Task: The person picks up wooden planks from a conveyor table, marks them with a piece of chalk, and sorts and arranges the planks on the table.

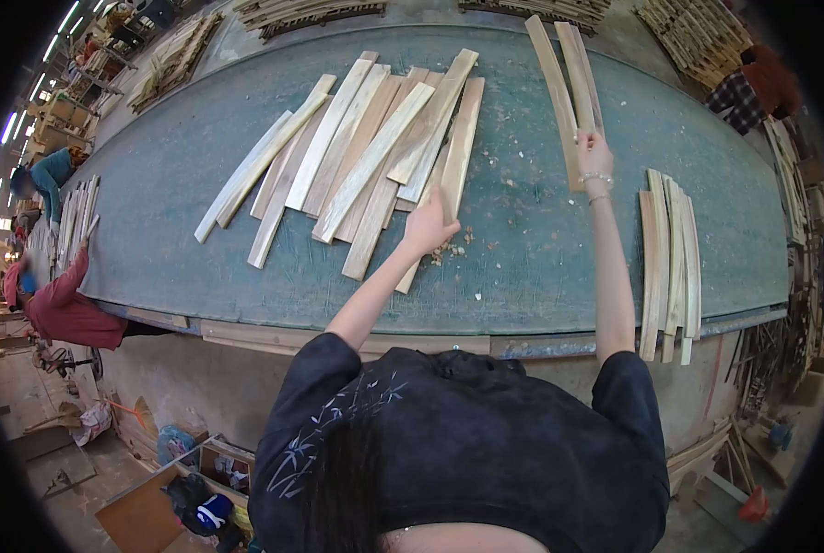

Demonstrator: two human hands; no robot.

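Note:
A spread of pale wooden slats lies overlapping on the green tabletop. At its right edge my left hand is closed around a wooden slat, whose near end sticks out below the hand. Farther right, my right hand grips the near end of a wooden slat pointing away from me. Another slat lies close along its left side, its near end by my wrist. My fingertips are partly hidden in both hands.
A smaller group of slats overhangs the front edge at right. Wood chips dot the table. Co-workers stand at the left end, one in a red top, and another person at far right. Stacked wood stands beyond.

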